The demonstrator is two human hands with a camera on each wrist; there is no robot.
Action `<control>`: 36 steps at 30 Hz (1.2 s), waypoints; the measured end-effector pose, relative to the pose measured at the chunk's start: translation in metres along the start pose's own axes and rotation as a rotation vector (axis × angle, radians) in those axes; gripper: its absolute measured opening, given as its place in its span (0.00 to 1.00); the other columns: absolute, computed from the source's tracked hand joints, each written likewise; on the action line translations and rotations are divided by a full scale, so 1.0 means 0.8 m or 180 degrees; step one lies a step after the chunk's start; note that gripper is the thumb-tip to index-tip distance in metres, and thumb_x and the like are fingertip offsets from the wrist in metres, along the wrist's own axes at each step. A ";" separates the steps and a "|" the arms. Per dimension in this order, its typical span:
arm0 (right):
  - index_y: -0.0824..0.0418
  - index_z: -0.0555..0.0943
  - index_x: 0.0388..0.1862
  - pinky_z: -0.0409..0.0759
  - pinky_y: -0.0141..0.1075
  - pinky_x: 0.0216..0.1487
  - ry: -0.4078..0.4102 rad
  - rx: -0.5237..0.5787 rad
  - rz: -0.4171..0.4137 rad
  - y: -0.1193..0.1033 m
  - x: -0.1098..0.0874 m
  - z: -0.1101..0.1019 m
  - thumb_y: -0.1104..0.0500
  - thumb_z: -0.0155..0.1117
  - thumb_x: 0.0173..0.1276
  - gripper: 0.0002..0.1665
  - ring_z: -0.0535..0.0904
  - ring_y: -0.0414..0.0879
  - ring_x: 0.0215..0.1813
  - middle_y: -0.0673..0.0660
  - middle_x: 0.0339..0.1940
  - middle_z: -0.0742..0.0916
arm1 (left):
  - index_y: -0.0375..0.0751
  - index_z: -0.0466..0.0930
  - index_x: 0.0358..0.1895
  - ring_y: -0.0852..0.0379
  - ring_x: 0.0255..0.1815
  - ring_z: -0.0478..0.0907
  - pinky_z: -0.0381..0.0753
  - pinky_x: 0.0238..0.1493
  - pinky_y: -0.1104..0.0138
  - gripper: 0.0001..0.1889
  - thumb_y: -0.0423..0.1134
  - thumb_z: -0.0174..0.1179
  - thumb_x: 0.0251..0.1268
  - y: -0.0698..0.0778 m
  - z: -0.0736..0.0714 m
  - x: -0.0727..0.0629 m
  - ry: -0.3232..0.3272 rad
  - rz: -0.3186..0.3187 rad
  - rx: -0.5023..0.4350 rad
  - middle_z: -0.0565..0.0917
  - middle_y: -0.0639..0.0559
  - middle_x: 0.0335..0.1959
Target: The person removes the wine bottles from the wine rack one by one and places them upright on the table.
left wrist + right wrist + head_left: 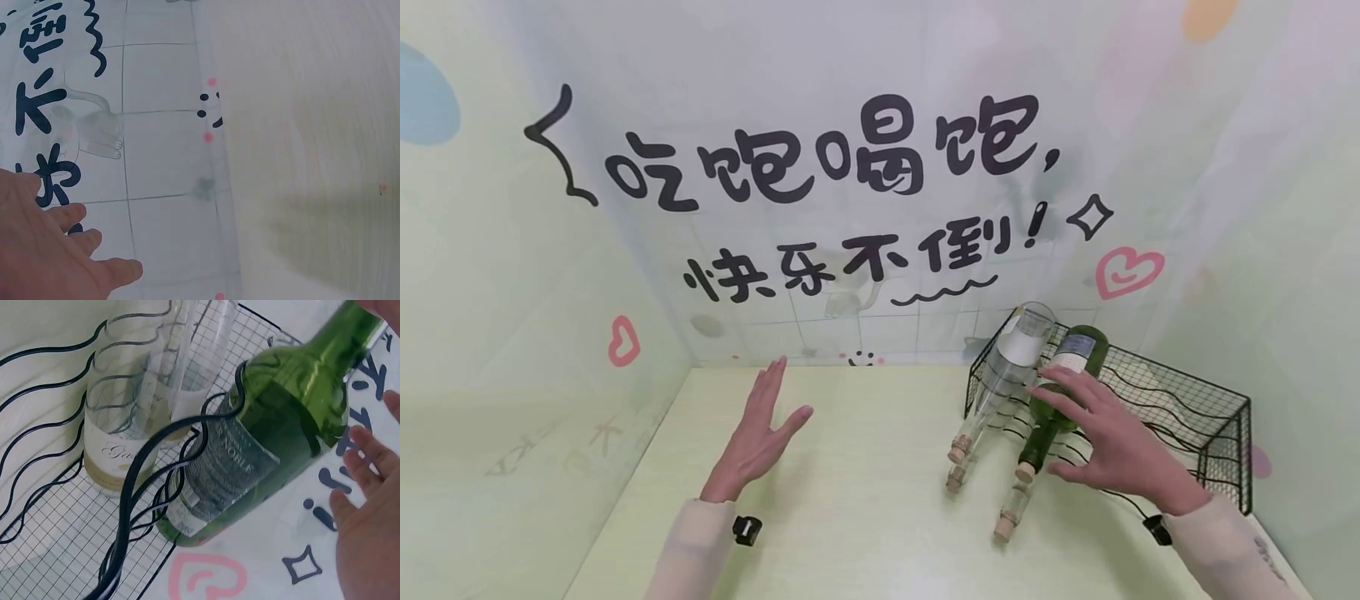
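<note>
A green glass bottle [1036, 446] with a cork and a paper label lies slanted on top of a black wire bottle rack [1225, 425], its neck toward the near side. Over it hovers my right hand [1116, 446], fingers spread and slightly bent, thumb near the neck. In the right wrist view these fingers [375, 462] stand beside the green bottle [294, 406], with a gap to the glass. My left hand [756, 442] is held out over the table's left part, thumb apart from the straight fingers, holding nothing.
Next to the green bottle, a clear corked bottle [1000, 371] with a white label lies in the rack. Lower down, the necks of two more clear bottles stick out, with corks [1004, 527]. A pale table [865, 467] meets printed walls [850, 67] at the back and sides.
</note>
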State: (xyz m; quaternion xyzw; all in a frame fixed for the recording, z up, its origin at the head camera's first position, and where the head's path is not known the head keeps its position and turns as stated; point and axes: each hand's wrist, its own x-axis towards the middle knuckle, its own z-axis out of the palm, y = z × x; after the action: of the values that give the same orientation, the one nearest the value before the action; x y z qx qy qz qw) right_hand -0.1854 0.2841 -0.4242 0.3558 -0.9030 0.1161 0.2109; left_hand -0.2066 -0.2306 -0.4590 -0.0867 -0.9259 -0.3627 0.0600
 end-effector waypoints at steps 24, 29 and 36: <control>0.49 0.76 0.27 0.65 0.46 0.71 0.0432 -0.0162 -0.0865 0.004 0.024 0.058 0.64 0.69 0.37 0.17 0.82 0.50 0.51 0.49 0.37 0.86 | 0.57 0.38 0.85 0.40 0.87 0.38 0.41 0.80 0.31 0.35 0.53 0.42 0.83 0.025 0.026 -0.001 0.0032 0.0543 -0.1385 0.44 0.49 0.87; 0.50 0.74 0.22 0.74 0.52 0.66 0.0660 -0.0277 -0.0975 0.003 0.027 0.071 0.59 0.60 0.57 0.07 0.83 0.47 0.41 0.47 0.31 0.86 | 0.55 0.37 0.85 0.42 0.87 0.38 0.44 0.81 0.34 0.35 0.52 0.40 0.84 0.029 0.029 -0.002 -0.0007 0.0676 -0.1663 0.44 0.50 0.87; 0.49 0.76 0.19 0.80 0.49 0.57 0.0840 -0.0411 -0.1075 0.003 0.032 0.081 0.51 0.46 0.71 0.20 0.82 0.43 0.33 0.44 0.22 0.85 | 0.52 0.40 0.85 0.42 0.87 0.43 0.50 0.81 0.36 0.37 0.46 0.48 0.82 0.043 0.030 -0.001 0.0047 0.0755 -0.1964 0.48 0.51 0.86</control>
State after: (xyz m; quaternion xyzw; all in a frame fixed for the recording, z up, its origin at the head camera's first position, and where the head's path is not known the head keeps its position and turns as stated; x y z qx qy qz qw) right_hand -0.2232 0.2471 -0.4697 0.4695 -0.8008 0.0666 0.3660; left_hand -0.1995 -0.1893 -0.4537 -0.2054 -0.7554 -0.6172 0.0793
